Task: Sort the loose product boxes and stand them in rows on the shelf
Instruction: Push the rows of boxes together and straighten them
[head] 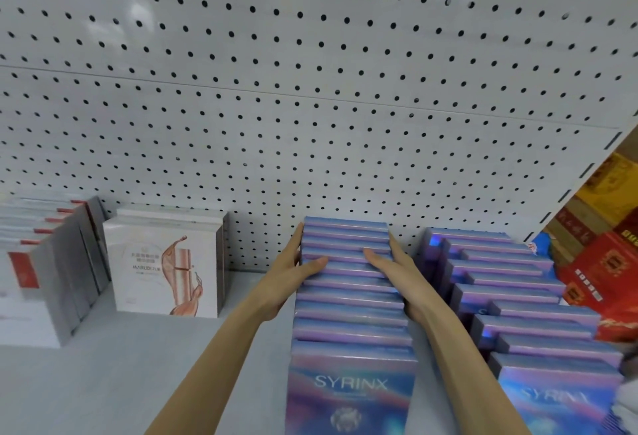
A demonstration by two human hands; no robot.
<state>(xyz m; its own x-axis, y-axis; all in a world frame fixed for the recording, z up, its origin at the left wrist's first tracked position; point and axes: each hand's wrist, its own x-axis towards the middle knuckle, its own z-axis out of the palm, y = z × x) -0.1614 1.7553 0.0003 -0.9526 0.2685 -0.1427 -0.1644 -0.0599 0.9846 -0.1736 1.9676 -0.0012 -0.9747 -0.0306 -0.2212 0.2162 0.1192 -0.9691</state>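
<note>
Blue-purple iridescent SYRINX cardboard box row [348, 300] spans white shelf [121, 383], front edge to back. Left hand [290, 275], right hand [397, 269] press its sides flat-fingered, unclenched. Risk: uneven squeeze buckles row, boxes topple toward right edge.

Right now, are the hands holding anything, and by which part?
The row of SYRINX boxes, pressed between both hands. The left hand lies flat on its left side and the right hand flat on its right side, with thumbs over the top edges.

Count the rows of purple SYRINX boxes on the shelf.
2. The centre row sits between the left hand and right hand; the right row stands beside it. Others may be out of frame.
</note>
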